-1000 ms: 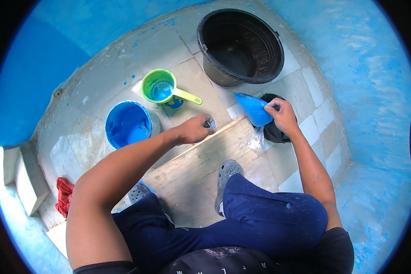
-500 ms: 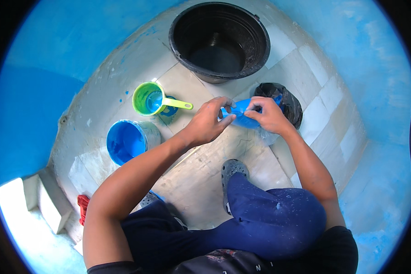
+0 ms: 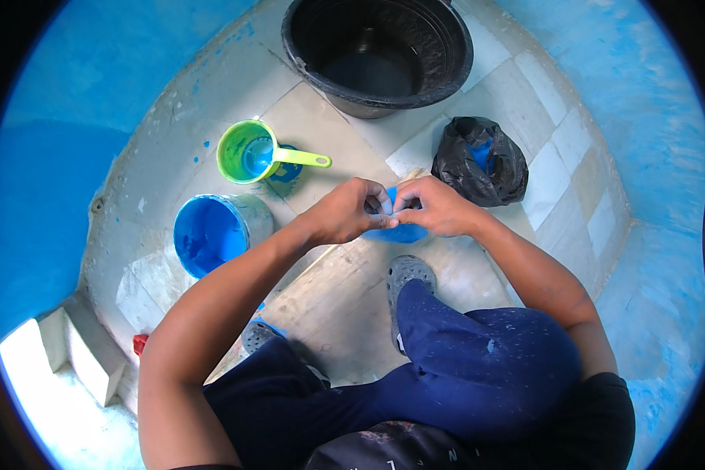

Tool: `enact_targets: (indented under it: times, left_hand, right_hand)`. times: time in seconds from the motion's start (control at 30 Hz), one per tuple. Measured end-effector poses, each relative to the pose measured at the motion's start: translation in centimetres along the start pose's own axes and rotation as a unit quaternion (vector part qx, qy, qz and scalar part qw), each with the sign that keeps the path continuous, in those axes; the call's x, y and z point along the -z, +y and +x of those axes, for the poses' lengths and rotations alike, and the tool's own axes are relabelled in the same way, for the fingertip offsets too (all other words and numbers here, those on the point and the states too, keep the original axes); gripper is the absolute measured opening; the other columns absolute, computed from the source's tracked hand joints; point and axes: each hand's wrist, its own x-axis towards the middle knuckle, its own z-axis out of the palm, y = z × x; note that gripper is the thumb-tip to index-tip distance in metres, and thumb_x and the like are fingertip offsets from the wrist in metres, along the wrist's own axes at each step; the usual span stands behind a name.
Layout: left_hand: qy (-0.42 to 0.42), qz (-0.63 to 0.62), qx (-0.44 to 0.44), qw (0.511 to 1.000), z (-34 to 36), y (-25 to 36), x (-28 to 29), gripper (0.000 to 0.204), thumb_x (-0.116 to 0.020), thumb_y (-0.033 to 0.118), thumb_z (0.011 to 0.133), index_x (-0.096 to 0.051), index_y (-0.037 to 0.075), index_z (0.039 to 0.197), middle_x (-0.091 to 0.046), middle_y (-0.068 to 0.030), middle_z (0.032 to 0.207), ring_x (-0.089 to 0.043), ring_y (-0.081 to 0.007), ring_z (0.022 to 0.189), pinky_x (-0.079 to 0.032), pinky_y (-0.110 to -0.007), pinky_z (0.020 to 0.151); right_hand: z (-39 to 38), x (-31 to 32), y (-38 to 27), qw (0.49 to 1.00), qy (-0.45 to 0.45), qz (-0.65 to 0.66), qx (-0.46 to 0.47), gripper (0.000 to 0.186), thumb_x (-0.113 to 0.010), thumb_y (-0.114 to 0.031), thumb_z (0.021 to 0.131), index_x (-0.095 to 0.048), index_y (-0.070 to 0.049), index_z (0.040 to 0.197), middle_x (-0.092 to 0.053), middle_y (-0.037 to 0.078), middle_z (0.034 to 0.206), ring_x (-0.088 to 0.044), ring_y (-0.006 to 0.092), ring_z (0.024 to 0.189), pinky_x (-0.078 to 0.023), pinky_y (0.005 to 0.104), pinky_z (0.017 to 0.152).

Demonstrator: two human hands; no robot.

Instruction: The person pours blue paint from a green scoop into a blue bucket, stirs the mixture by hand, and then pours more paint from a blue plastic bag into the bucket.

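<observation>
Fingers pinched, my left hand and my right hand meet in front of me on a small blue plastic bag. Its top edge lies between the fingertips, and the bag shows below and behind them. My hands cover much of it, and I cannot make out what it contains. Beyond my right hand stands a black plastic bag with its mouth open and something blue inside. A lime-green dipper with watery blue residue sits to the left, its handle pointing toward my left hand.
A paint-stained bucket, blue inside, lies left of my left forearm. At the far side stands a large black tub with dark liquid. Blue walls curve round the tiled floor. A white step-like block is at the lower left.
My hands have come together at the bag's edge, and my right hand has moved left and slightly nearer. The black bag now shows fully. The view has shifted slightly.
</observation>
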Motion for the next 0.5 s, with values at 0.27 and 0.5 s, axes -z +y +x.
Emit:
enact_targets:
  times: [0.27,0.5]
  left_hand:
    - [-0.01,-0.128,-0.027,0.991,-0.5,-3.1,-0.4,0.017,-0.072,0.013,0.097,-0.072,-0.002,0.104,-0.072,-0.0066,0.088,-0.065,-0.0123,0.087,-0.052,-0.032,0.084]
    - [0.012,-0.065,0.017,0.998,-0.8,-3.5,0.2,0.022,-0.077,0.019,0.093,-0.072,-0.002,0.096,-0.073,-0.0099,0.085,-0.066,-0.014,0.08,-0.053,-0.033,0.076]
  right_hand:
    - [0.2,-0.6,-0.7,0.998,-0.065,0.004,0.014,0.022,-0.079,-0.02,0.085,-0.076,-0.001,0.097,-0.074,0.013,0.097,-0.068,0.0259,0.094,-0.05,0.036,0.088]
    - [1.5,-1.0,-0.6,0.996,-0.07,-0.053,-0.022,0.026,-0.078,-0.022,0.086,-0.076,-0.001,0.102,-0.074,0.017,0.099,-0.069,0.0283,0.093,-0.051,0.0373,0.086]
